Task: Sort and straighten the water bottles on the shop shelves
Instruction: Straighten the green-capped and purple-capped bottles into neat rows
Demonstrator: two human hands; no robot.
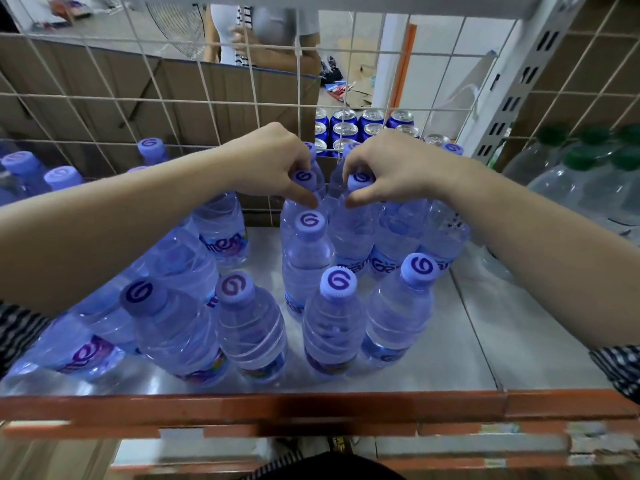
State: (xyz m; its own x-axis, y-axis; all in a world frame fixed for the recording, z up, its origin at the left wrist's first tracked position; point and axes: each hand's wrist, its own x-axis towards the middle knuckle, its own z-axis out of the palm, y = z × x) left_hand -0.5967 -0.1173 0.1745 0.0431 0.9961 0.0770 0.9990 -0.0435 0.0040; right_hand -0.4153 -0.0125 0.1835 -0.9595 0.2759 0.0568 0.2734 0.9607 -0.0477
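Bottles: my purple-capped water bottles [306, 268] stand in a loose cluster on the grey shelf [485, 341], more packed to the left.
Left hand: my left hand [273, 161] is closed, fingertips pinching the cap of a rear bottle [304, 177].
Right hand: my right hand [391, 168] is closed the same way on the cap of the neighbouring bottle [360, 180], just beside the first.
Front row: 4 bottles stand upright near the orange shelf edge [311, 407].
Behind: a wire grid [242, 102] backs the shelf; blue cans [372, 123] sit beyond it.
Right: green-capped bottles [581, 161] stand in the next bay.
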